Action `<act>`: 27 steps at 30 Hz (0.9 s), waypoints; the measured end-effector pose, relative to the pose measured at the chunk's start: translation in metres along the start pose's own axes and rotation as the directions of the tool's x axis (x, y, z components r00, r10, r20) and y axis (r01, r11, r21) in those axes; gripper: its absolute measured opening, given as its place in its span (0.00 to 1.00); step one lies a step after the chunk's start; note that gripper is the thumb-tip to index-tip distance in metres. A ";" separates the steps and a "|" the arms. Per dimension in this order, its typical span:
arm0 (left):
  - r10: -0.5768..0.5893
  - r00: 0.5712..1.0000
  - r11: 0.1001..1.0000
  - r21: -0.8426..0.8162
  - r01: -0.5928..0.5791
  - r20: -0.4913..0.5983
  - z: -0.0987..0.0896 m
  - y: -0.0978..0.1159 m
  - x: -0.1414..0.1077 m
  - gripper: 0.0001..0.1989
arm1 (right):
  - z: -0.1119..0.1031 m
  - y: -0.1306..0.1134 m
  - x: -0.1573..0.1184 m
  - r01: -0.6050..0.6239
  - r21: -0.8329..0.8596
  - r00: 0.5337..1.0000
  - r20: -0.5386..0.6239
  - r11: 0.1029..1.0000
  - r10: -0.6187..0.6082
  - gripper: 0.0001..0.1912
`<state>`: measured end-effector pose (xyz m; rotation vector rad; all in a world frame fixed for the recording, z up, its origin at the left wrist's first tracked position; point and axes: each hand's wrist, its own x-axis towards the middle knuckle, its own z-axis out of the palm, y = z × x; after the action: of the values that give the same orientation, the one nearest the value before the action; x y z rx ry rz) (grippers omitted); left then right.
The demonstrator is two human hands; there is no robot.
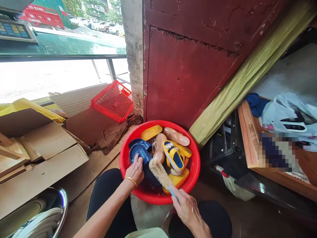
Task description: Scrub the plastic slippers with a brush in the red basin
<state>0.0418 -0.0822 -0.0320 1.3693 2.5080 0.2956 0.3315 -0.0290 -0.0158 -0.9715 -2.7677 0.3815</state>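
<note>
A red plastic basin [196,162] sits on the floor between my knees, holding water and several shoes. My left hand [134,171] grips a dark blue slipper [140,150] at the basin's left side. My right hand [187,211] holds a scrub brush with a blue handle [174,193], and its pale bristles [159,173] lie across the blue slipper's edge. Beside the bristles are a yellow-and-blue child's sandal [175,157], a beige slipper [176,136] and a yellow sole [151,132]. Another yellow sole [180,178] lies partly under the brush.
A red plastic crate [112,100] leans by the concrete pillar [133,49], with a brown cloth [114,134] below it. Open cardboard boxes [37,145] fill the left. A red metal door [188,66] stands behind the basin. A wooden board [247,135] and plastic bag [284,112] lie right.
</note>
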 end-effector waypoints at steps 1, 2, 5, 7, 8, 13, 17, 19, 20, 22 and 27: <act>-0.012 0.999 1.000 0.011 0.012 0.041 0.001 0.000 0.004 0.23 | 0.001 0.001 -0.003 0.008 -0.022 1.000 0.009 1.000 -0.008 0.23; -0.022 0.997 1.000 0.024 0.020 0.077 0.003 0.000 0.009 0.24 | 0.003 0.002 -0.006 0.015 -0.046 1.000 0.010 0.999 -0.015 0.22; -0.027 0.988 0.998 0.052 0.019 0.151 0.008 -0.001 0.020 0.28 | 0.009 -0.001 -0.007 0.025 -0.128 1.000 -0.015 0.991 -0.028 0.22; -0.020 0.984 0.998 0.063 0.009 0.176 0.010 -0.002 0.027 0.26 | 0.010 -0.006 0.001 0.027 -0.170 1.000 0.000 0.985 -0.027 0.23; -0.019 0.982 0.998 0.070 0.006 0.189 0.011 -0.003 0.030 0.25 | 0.010 -0.008 0.007 0.024 -0.184 0.999 0.028 0.983 -0.019 0.23; -0.024 0.970 0.995 0.102 -0.001 0.242 0.011 -0.005 0.042 0.22 | 0.007 -0.017 0.037 -0.021 -0.233 0.975 0.210 0.972 0.072 0.21; -0.022 0.962 0.993 0.116 -0.010 0.273 0.012 -0.003 0.044 0.23 | 0.008 -0.011 0.039 -0.003 -0.235 0.971 0.230 0.972 0.058 0.23; -0.018 0.959 0.992 0.121 -0.017 0.282 0.013 -0.003 0.045 0.22 | 0.007 -0.007 0.031 0.012 -0.243 0.982 0.185 0.970 0.034 0.21; -0.015 0.958 0.992 0.123 -0.021 0.286 0.013 -0.004 0.046 0.22 | 0.007 -0.006 0.026 0.021 -0.245 0.988 0.156 0.969 0.018 0.20; -0.005 0.956 0.992 0.122 -0.033 0.294 0.012 -0.007 0.048 0.21 | 0.007 -0.005 0.015 0.050 -0.244 0.993 0.114 0.968 -0.023 0.19; 0.027 0.949 0.994 0.094 -0.059 0.313 0.006 -0.014 0.056 0.21 | 0.022 -0.018 0.013 0.038 -0.292 0.999 0.046 0.956 -0.026 0.20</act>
<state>0.0040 -0.0418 -0.0491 1.3876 2.2605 -0.0419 0.3054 -0.0386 -0.0303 -0.9870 -2.9300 -0.0179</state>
